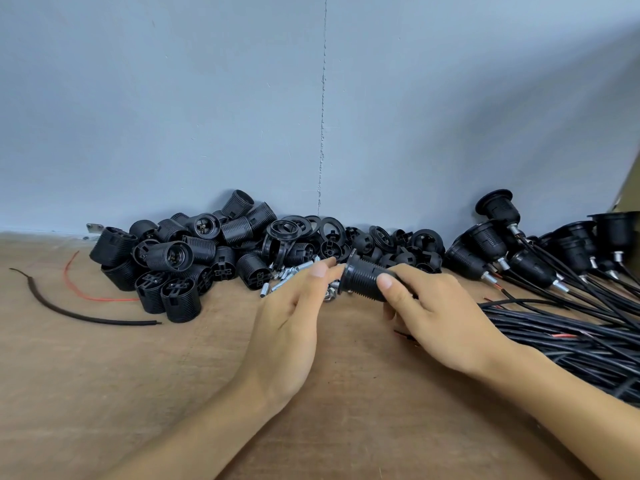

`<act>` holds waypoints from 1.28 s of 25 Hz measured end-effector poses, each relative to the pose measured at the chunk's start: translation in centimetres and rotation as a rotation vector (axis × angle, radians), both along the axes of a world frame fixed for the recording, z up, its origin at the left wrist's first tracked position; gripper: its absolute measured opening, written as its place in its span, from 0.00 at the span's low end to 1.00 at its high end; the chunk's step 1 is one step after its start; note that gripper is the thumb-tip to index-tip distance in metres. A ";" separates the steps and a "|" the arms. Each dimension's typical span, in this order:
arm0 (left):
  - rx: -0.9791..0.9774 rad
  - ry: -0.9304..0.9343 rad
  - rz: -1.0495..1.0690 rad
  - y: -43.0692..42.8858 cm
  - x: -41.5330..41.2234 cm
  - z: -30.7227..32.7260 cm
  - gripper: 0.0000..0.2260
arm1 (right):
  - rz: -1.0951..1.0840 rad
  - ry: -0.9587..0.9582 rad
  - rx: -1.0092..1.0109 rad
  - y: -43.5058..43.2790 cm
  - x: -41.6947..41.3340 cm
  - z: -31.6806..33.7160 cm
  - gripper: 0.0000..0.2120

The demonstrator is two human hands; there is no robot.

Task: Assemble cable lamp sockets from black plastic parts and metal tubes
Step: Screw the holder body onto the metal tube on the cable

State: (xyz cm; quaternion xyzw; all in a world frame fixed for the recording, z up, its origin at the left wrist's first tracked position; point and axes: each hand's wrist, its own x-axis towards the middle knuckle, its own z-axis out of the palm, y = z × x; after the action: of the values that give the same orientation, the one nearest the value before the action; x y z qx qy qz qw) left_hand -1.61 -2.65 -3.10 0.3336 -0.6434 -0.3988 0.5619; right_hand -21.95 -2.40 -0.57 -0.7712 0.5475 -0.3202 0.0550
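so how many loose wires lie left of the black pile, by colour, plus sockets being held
red wire: 1
dark wire: 1
socket, gripped by the right hand: 1
total: 3

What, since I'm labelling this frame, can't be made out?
Head view: rear end of the black threaded plastic socket, covered by the right hand.
Head view: the small silver metal tubes, partly behind the left hand; count unclear.
Head view: whether the left hand pinches the socket's flange; blurred.
Head view: the black cable bundle, cut by the right edge.
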 end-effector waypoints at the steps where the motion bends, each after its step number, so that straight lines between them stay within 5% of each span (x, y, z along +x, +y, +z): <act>1: 0.007 -0.031 0.038 -0.1 -0.2 0.0 0.27 | -0.008 -0.050 -0.007 -0.1 -0.1 0.0 0.22; 5: 0.057 -0.146 0.103 -0.1 -0.2 0.0 0.29 | 0.030 -0.001 -0.033 0.1 -0.1 0.0 0.22; 9: 0.110 -0.048 0.042 -0.9 -0.4 0.3 0.25 | 0.155 0.189 -0.019 0.0 -0.2 -0.2 0.21; 12: 0.171 -0.192 -0.016 -2.4 -0.9 1.4 0.18 | 0.134 0.037 -0.002 -0.3 -0.4 -0.4 0.13; 15: -0.079 -0.174 0.088 0.0 -0.8 1.0 0.17 | 0.133 -0.146 -0.014 -0.4 -0.6 -0.2 0.09; 19: -0.169 -0.112 0.136 0.6 -0.5 0.6 0.19 | 0.160 -0.221 -0.039 -0.4 -0.6 -0.2 0.13; 23: -0.040 -0.101 0.073 1.4 -0.5 1.0 0.15 | 0.215 -0.198 -0.006 -0.1 -0.5 -0.1 0.20; 28: 0.118 -0.152 -0.007 -3.1 0.0 1.5 0.17 | 0.203 0.034 0.001 -0.1 -0.2 -0.3 0.20; 32: 0.103 -0.197 0.074 -0.5 -0.9 3.0 0.16 | 0.059 0.026 -0.081 -0.5 -0.5 -0.4 0.22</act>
State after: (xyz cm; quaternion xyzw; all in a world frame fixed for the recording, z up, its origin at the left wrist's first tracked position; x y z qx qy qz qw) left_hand -2.51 -3.11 -0.08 0.4230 -0.6615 -0.3757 0.4922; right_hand -22.50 -2.86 -1.01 -0.7928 0.5117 -0.3302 0.0259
